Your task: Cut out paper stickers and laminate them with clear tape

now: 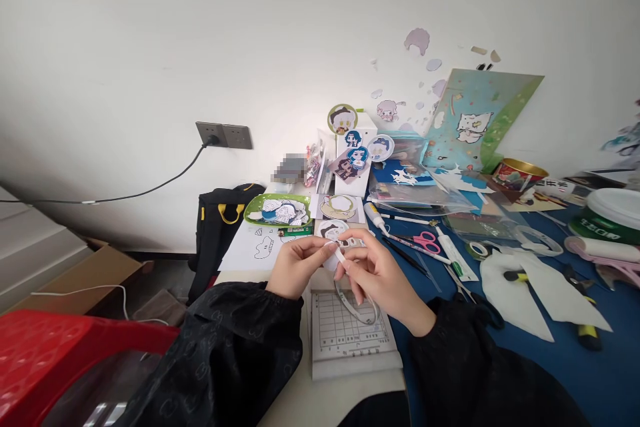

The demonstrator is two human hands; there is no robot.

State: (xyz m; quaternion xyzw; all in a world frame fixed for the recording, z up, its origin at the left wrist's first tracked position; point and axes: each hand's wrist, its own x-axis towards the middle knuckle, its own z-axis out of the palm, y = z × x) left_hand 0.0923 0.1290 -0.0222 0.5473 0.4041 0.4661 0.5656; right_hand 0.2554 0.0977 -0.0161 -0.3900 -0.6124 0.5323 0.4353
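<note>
Both my hands meet over the table above a printed form pad (350, 330). My left hand (303, 263) pinches one end of a narrow white strip (340, 255) between thumb and forefinger. Further along the same strip, my right hand (373, 273) grips it with thumb and fingers. A loop of pale ribbon or tape (357, 313) hangs below my right hand over the pad; whether it is one piece with the strip I cannot tell. Just behind my fingers lies a round paper cutout (331, 229) with a drawn character, partly covered by them.
A green tray (253, 213) of paper cutouts stands behind my left hand. To the right lie pink scissors (425, 241), a glue tube (456, 255), a tape roll (477, 251) and white cut pieces (515, 287). A red chair (60, 353) is at the left, a black backpack (215, 233) beside the table.
</note>
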